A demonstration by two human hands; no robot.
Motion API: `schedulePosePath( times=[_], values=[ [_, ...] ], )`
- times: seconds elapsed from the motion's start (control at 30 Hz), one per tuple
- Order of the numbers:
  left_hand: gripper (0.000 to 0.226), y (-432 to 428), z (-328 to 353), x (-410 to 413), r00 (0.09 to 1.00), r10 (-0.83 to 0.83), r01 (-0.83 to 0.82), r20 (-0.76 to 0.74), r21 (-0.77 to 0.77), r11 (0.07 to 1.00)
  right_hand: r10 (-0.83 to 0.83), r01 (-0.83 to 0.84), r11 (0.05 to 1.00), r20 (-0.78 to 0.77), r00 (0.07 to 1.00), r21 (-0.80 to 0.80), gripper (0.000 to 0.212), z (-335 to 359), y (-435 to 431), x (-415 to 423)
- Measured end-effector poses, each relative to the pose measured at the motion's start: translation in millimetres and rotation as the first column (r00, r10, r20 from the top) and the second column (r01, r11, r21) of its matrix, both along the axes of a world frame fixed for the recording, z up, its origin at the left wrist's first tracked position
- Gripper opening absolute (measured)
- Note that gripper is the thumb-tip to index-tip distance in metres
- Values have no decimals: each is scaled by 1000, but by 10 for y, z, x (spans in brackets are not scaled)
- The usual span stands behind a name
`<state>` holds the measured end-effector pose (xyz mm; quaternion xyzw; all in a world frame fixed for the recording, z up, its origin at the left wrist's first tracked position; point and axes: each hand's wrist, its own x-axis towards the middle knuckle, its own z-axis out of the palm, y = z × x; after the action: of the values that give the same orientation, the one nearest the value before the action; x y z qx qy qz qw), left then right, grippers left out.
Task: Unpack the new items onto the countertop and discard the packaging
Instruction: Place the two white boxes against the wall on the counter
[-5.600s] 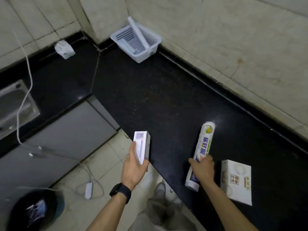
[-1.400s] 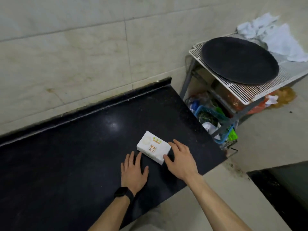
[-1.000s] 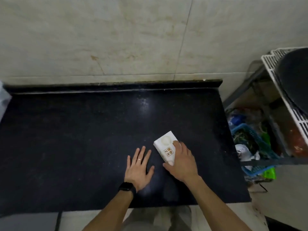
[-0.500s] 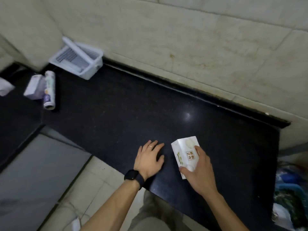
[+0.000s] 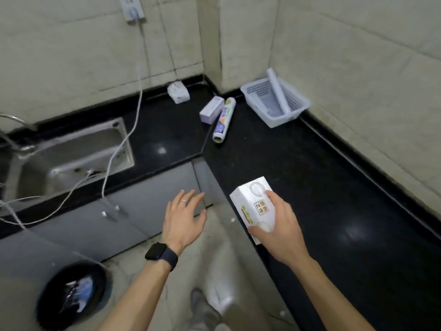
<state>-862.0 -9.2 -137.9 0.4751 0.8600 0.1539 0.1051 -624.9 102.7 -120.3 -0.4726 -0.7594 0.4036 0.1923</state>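
Note:
My right hand [image 5: 280,229] grips a white printed box [image 5: 254,204] and holds it at the front edge of the black countertop [image 5: 322,182]. My left hand [image 5: 183,218] hovers open over the floor, fingers spread, holding nothing. Farther back in the counter's corner lie a small pale purple box [image 5: 211,109] and a roll of cling film [image 5: 223,119], side by side and touching.
A white plastic basket [image 5: 294,107] with a white roll in it stands against the right wall. A steel sink [image 5: 66,156] with loose white cables lies to the left. A black bin [image 5: 74,295] stands on the floor at lower left. A white charger [image 5: 177,92] sits by the back wall.
My right hand has lifted the white box off the counter and brought it to the edge. My left hand left the counter and now hangs over the floor. My view swung left toward the sink and bin.

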Motion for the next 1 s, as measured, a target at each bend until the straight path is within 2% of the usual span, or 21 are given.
schedulePosePath(
  times=[0.17,0.37,0.63,1.0],
  values=[
    [52,-64,71,-1132,999,40,-41,-27,-27,999,80,-80,997,12,997,15,92,-15,189,-1118],
    [54,295,210,-2115,997,39,-39,-68,6,999,48,-49,998,6,999,50,94,59,540,-2111],
    [55,1324,51,-2899,999,33,-34,-25,-10,999,-19,17,999,35,999,40,104,-29,1523,-3050],
    [54,2850,-18,-4005,994,108,-109,-12,-68,992,26,-31,999,109,994,40,101,-123,3309,-4469]
  ],
)
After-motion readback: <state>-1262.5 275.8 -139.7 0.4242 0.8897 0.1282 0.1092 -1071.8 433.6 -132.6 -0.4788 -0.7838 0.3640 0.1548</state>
